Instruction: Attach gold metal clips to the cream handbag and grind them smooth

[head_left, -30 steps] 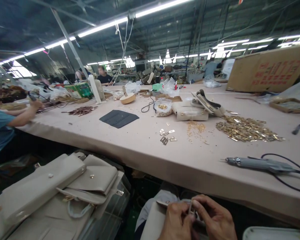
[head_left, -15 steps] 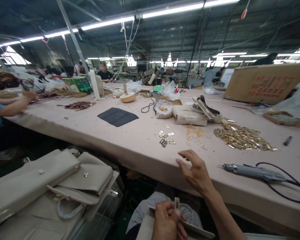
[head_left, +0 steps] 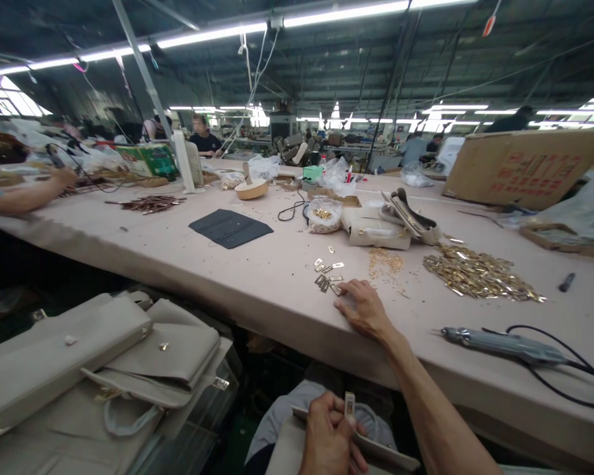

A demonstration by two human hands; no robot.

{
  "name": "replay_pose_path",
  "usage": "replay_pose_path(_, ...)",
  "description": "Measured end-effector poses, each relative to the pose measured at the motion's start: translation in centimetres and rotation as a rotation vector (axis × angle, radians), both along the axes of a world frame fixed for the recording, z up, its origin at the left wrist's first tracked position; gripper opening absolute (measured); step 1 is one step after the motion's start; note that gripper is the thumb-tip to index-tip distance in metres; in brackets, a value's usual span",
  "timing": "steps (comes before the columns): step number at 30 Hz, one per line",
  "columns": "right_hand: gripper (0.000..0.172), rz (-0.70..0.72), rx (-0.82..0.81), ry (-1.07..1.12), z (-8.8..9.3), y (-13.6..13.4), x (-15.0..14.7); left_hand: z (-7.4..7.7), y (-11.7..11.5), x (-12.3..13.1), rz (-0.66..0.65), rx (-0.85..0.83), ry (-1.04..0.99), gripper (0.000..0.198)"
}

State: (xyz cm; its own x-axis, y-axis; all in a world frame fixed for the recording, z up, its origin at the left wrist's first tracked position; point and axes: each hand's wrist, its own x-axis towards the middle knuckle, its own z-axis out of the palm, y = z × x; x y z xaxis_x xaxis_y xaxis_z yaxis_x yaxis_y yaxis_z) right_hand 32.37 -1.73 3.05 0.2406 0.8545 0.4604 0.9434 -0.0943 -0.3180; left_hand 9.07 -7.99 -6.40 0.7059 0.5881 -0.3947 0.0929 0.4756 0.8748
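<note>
Right hand (head_left: 363, 310) spread on the beige workshop table (head_left: 228, 270); left hand (head_left: 329, 439) pinches a clasp (head_left: 349, 406).

Long pale work table (head_left: 178, 257). Near centre: small metal plates (head_left: 328, 276). To their right: scattered gold screws (head_left: 386, 261), a heap of gold fittings (head_left: 480, 274) and, nearer, a corded electric screwdriver (head_left: 499, 343). Farther: dark mat (head_left: 230, 228), wooden bowl (head_left: 251, 191), beige bag (head_left: 376, 232). Far right: cardboard box (head_left: 525, 165).

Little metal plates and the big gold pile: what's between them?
Head view: a scatter of tiny gold bits lies on the table between plates and pile.
</note>
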Motion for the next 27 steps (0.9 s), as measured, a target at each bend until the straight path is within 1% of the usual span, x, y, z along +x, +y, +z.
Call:
replay_pose_path(2,0.031,0.025,0.013,-0.002,0.1,-0.1,-0.2,-0.3,0.1,0.2,0.007,0.025,-0.002,0.046)
replay_pose_path(7,0.037,-0.013,0.000,-0.020,0.3,0.2,-0.8,-1.5,0.1,0.4,0.020,0.078,0.034,0.046)
replay_pose_path(11,0.037,0.068,-0.029,0.004,0.0,0.5,-1.1,-2.2,-0.1,0.8,0.051,0.055,0.057,0.047)
replay_pose_path(14,0.031,0.085,-0.011,0.017,-0.3,0.2,-1.3,-2.0,-0.3,1.2,0.104,0.064,0.089,0.046)
replay_pose_path(17,0.026,0.086,0.010,0.046,-0.4,0.0,-1.7,-1.1,-0.3,1.3,0.104,0.073,0.104,0.042)
replay_pose_path(19,0.020,0.048,0.029,0.085,-0.2,0.3,-2.0,-0.4,-0.2,1.3,0.088,0.076,0.099,0.040)
replay_pose_path(22,0.013,-0.101,0.038,0.137,0.3,1.4,-2.6,0.1,-0.1,1.2,0.082,0.069,0.106,0.040)
replay_pose_path(24,0.007,-0.192,-0.017,0.139,0.8,2.4,-2.8,0.1,-0.1,1.1,0.087,0.054,0.103,0.042)
replay_pose_path(27,0.008,-0.261,-0.144,0.153,1.6,3.6,-2.7,0.1,-0.1,1.0,0.093,0.041,0.089,0.042)
